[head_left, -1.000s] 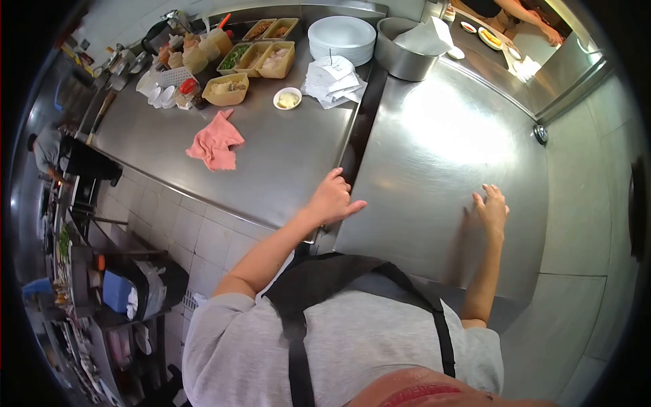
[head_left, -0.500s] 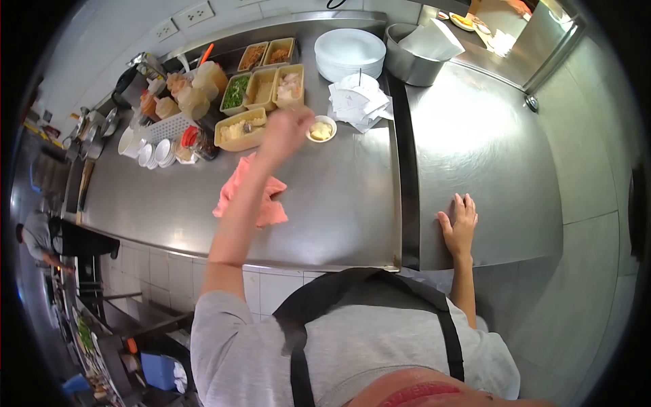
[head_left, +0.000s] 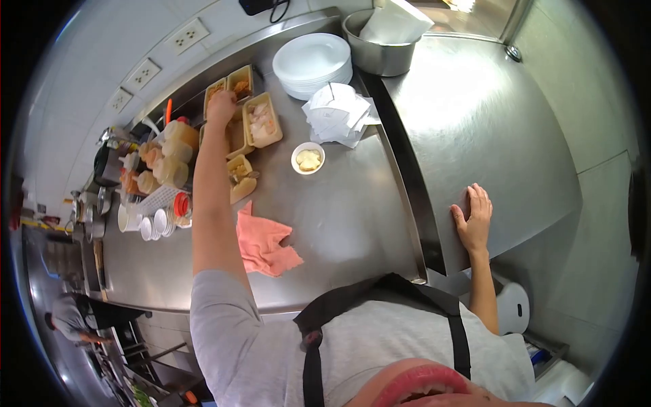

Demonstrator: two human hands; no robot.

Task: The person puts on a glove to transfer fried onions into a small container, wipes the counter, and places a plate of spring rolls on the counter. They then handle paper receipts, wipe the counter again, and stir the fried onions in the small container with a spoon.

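Observation:
My left hand (head_left: 221,108) reaches to the far row of tubs. Its fingers are bent down at a tub of orange-brown food (head_left: 215,88), fingertips hidden; what they pinch, if anything, does not show. Beside it stands a tub of orange bits (head_left: 241,85), and nearer a tub of pale pieces (head_left: 263,122). My forearm covers part of the other tubs. To the right, a small white bowl (head_left: 298,160) holds pale yellow pieces. My right hand (head_left: 476,220) lies palm down on the right-hand steel counter, holding nothing, its thumb apart from the fingers.
A pink cloth (head_left: 266,244) lies on the steel counter (head_left: 352,224). Behind are stacked white plates (head_left: 312,61), spiked paper slips (head_left: 339,112) and a metal pot (head_left: 383,57). Squeeze bottles (head_left: 169,159) and white cups (head_left: 159,222) stand left. Another person (head_left: 74,315) works far left.
My left hand has moved from beside the small white bowl to the far left tubs. The whole view has turned and shifted. My right hand still rests on the counter.

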